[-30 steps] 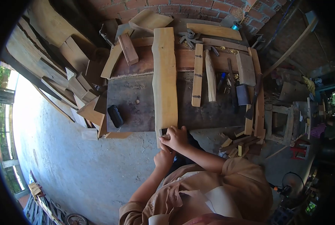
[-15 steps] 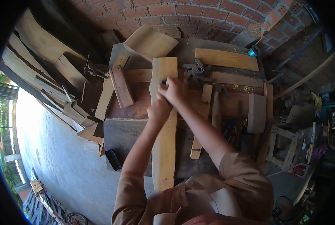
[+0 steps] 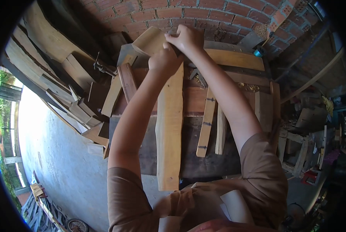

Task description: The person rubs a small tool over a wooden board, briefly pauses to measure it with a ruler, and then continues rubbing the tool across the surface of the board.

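Note:
A long pale board (image 3: 169, 127) with a wavy edge lies lengthwise on the workbench (image 3: 142, 135), its near end towards my body. My left hand (image 3: 165, 60) is closed over the board's far end. Just beyond and to its right, my right hand (image 3: 189, 39) is closed too, with its thumb towards the left hand. Something small and dark shows between the hands, but its kind is hidden by the fingers. The board's far end is covered by the hands, so contact cannot be told.
A curved wooden piece (image 3: 148, 41) lies behind the left hand. Right of the board are a dark metal part (image 3: 198, 78), a batten with dark fittings (image 3: 206, 127) and a narrow strip (image 3: 220, 133). A blue spool (image 3: 259, 51) stands near the brick wall (image 3: 161, 13).
Both hands have moved away from my body, from the board's upper middle to its far end, and the arms have stretched out. More of the board's face shows now.

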Demonstrator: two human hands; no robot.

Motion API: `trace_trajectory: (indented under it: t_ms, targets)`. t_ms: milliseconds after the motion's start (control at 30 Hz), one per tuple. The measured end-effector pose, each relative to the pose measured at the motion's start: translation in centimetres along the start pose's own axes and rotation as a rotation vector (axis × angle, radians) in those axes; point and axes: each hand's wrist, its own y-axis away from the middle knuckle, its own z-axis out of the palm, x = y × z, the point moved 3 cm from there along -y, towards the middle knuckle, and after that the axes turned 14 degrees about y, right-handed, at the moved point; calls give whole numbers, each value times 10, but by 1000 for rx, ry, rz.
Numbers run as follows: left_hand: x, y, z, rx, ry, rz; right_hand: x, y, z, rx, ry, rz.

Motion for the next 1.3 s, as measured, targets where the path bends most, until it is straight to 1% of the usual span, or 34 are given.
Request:
trace_trajectory:
  t_ms: [33,100,133,167,200,233,267,300,333,400,467,533,633,767,800,933,1000,1067,1133,1200,1267,1300]
  targets:
    - [2,28,2,-6,11,-18,-5,26,-11,75,-34,-6]
    - [-1,90,13,-40,34,-51,-15,86,-33,-47,-98,52]
    - [-5,123,24,-70,48,-69,-21,122,-39,18,-94,17]
    - [-9,157,34,-137,60,-106,-26,160,-41,6,-85,7]
    - [-14,192,44,-202,74,-145,-30,195,-48,13,-157,-7]
    - [-21,226,56,-224,79,-150,-34,233,-46,-303,-243,125]
    - [-27,261,68,-245,85,-156,-41,267,-56,-308,-234,110]
    - [-30,295,76,-233,86,-172,-48,303,-58,-314,-216,100]
    - [-33,329,83,-221,88,-190,-57,331,-74,-316,-231,81]
    - [-38,394,93,-152,97,-157,-72,392,-89,-306,-236,70]
    - [-39,450,99,-166,93,-209,-86,440,-110,-361,-231,31]
    - [-44,496,118,-217,77,-266,-94,477,-126,-396,-232,-5]
    - [-48,527,135,-210,93,-272,-94,506,-131,-386,-284,-18]
    - [-51,505,140,-194,64,-256,-89,490,-115,-324,-279,-37]
    - [-53,493,140,-195,57,-262,-88,480,-109,-285,-276,-49]
    - [-58,427,136,-224,10,-258,-77,432,-75,-258,-226,-34]
    - [-59,384,134,-227,1,-261,-68,398,-56,-257,-230,-6]
    - [-59,337,132,-249,11,-264,-56,358,-36,-197,-219,5]
    - [-58,281,131,-261,7,-273,-40,313,-11,-200,-226,30]
    - [-57,219,130,-261,-6,-260,-24,265,15,-135,-225,42]
    - [-54,154,123,-287,-15,-277,-12,211,43,-61,-157,41]
    - [-54,121,120,-270,-23,-273,-6,184,59,-61,-122,42]
